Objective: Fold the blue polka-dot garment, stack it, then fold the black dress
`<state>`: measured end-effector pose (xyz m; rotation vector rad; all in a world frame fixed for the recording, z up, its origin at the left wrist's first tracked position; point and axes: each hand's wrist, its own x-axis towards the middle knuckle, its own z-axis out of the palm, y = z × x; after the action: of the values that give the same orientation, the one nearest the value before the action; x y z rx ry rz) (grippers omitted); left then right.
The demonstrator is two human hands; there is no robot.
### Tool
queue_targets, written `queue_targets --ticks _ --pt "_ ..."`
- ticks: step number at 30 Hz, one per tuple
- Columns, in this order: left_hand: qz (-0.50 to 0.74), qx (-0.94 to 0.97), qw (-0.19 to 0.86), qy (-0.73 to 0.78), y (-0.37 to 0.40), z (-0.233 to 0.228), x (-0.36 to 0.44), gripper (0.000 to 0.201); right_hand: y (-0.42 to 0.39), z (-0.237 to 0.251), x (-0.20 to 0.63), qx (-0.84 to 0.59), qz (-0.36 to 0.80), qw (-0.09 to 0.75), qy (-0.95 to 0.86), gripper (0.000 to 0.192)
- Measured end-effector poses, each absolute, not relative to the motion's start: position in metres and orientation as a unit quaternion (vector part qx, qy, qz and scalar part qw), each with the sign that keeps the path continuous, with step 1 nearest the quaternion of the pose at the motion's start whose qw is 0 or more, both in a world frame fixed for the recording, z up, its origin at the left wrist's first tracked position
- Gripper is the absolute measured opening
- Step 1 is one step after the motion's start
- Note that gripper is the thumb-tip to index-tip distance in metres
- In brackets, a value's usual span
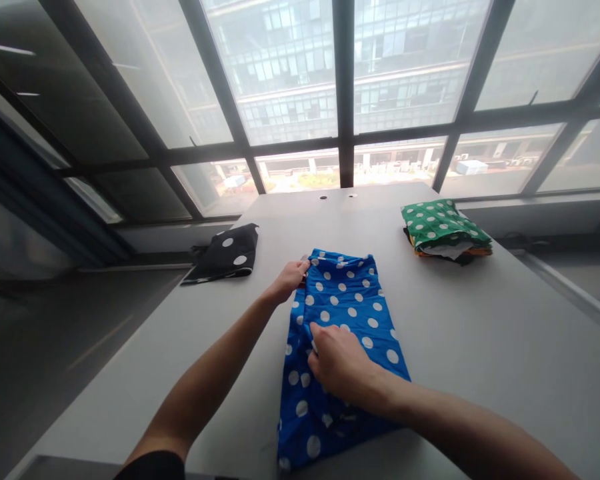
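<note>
Hands apart on blue dotted cloth: left hand curled at far corner, right hand pinching left-edge fold.

A long dotted cloth is laid at the centre of the frame on the table, its near end hung over the lower edge. The left hand is placed at the cloth's upper left corner, the right hand on its middle, just below. A smaller folded cloth is seen at the table's left edge, and a stack of folded cloths at upper right. Windows are spread behind the table
</note>
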<state>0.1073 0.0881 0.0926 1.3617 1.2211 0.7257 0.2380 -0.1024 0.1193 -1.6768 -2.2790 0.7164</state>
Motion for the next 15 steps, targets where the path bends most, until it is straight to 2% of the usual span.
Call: queue_targets --ticks 7,11,15 --pt "0.294 0.576 0.515 0.563 0.091 0.041 0.076 0.045 -0.101 0.099 0.209 -0.543 0.272 0.085 -0.790 0.042" --pt "0.289 0.601 0.467 0.581 0.097 0.026 0.069 0.042 -0.096 0.085 0.198 -0.541 0.290 0.090 -0.785 0.034" --pt "0.313 0.640 0.370 0.596 0.095 0.027 0.068 0.019 -0.089 0.074 0.209 -0.487 0.355 0.125 -0.788 0.040"
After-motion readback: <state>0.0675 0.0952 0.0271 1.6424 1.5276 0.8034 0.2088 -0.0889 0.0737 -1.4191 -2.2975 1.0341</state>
